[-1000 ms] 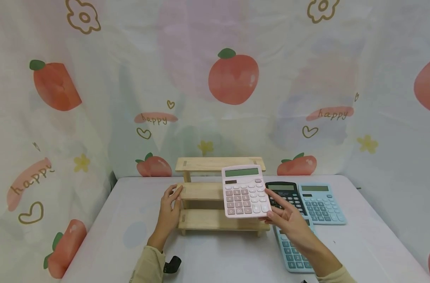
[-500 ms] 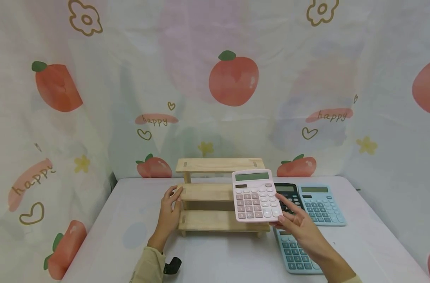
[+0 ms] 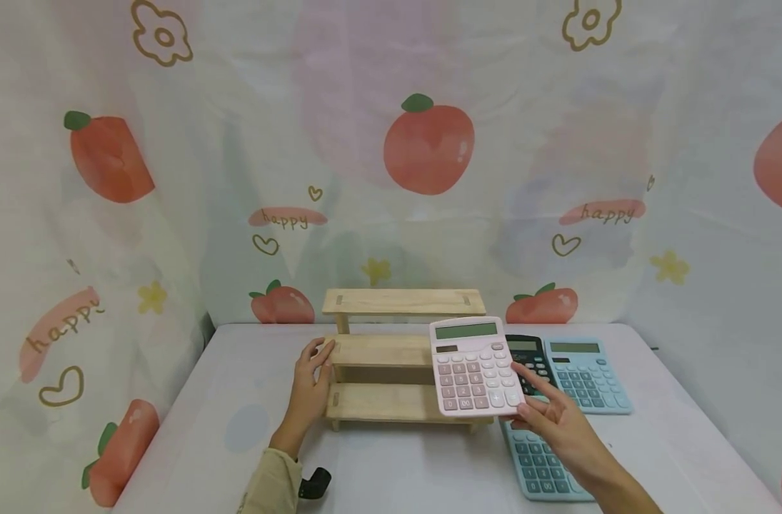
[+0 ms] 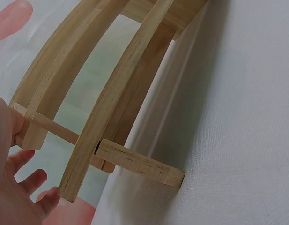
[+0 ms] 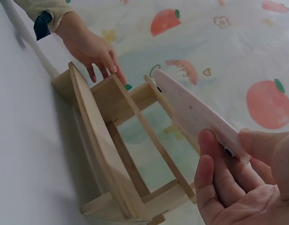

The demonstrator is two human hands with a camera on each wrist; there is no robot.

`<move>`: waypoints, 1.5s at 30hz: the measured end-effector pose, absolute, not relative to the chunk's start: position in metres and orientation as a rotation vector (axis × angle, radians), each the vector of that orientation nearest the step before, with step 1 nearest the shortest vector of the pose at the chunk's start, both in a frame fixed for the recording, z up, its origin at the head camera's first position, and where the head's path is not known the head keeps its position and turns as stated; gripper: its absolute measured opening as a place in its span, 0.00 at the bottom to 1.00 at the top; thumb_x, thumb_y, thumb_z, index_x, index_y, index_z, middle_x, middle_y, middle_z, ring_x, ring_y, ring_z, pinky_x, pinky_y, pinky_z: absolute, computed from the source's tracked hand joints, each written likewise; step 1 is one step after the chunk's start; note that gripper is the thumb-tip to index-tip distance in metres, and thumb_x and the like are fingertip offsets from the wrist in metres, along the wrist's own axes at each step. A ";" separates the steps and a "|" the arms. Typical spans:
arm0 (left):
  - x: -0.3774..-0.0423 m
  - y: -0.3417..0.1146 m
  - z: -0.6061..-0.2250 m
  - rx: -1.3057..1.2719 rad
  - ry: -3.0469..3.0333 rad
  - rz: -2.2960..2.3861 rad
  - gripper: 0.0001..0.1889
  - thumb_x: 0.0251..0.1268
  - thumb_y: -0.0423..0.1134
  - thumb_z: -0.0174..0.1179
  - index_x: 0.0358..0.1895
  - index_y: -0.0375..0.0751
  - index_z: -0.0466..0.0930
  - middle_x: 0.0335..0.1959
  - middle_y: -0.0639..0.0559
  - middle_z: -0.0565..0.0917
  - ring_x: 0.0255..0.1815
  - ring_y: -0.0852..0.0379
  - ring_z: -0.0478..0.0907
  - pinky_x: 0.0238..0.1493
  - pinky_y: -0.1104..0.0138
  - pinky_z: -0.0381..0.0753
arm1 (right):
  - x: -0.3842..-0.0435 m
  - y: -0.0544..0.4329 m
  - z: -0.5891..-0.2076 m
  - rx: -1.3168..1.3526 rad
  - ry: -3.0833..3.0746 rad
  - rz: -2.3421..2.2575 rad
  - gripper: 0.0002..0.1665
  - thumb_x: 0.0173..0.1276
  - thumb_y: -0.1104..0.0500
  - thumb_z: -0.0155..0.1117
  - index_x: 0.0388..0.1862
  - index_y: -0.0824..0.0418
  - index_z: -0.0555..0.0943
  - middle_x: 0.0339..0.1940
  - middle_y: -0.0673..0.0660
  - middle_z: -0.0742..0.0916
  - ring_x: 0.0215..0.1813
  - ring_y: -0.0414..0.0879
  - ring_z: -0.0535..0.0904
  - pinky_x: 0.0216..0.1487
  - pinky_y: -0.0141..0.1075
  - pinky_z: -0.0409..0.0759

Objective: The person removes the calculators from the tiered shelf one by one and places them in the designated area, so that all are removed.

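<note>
My right hand [image 3: 560, 428] pinches a pink calculator [image 3: 470, 368] by its lower right corner, thumb in front and fingers behind. The calculator is tilted with its keys facing the head camera. In the right wrist view the calculator [image 5: 196, 110] shows its edge and pale back. My left hand [image 3: 310, 389] holds the left end of the middle tier of a three-tier wooden shelf [image 3: 381, 350]; in the left wrist view its fingertips [image 4: 36, 178] lie at the board ends. From the head, the pink calculator overlaps the right part of the lower tiers.
A black calculator [image 3: 530, 357] and a light blue calculator [image 3: 586, 375] lie right of the shelf on the white table [image 3: 391, 471]. Another blue calculator [image 3: 541, 467] lies nearer, partly hidden by the right hand. A small black object [image 3: 315, 483] shows beside the left sleeve.
My right hand has moved the pink calculator right and slightly down, away from the middle of the shelf. My left hand stays at the shelf's left end.
</note>
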State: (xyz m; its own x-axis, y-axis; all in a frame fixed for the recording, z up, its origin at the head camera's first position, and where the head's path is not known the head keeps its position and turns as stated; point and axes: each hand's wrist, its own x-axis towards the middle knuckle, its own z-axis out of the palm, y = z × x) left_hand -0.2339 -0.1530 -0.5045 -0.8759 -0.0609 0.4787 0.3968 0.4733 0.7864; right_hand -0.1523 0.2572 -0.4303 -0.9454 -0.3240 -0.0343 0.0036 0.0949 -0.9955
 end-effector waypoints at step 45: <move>-0.232 -0.152 -0.504 -0.265 -2.289 -1.388 0.20 0.78 0.34 0.49 0.68 0.33 0.75 0.72 0.34 0.69 0.71 0.31 0.64 0.66 0.34 0.66 | -0.123 0.330 -0.464 0.002 2.277 -1.843 0.41 0.83 0.58 0.47 0.85 0.57 0.41 0.52 0.21 0.78 0.49 0.35 0.86 0.50 0.29 0.85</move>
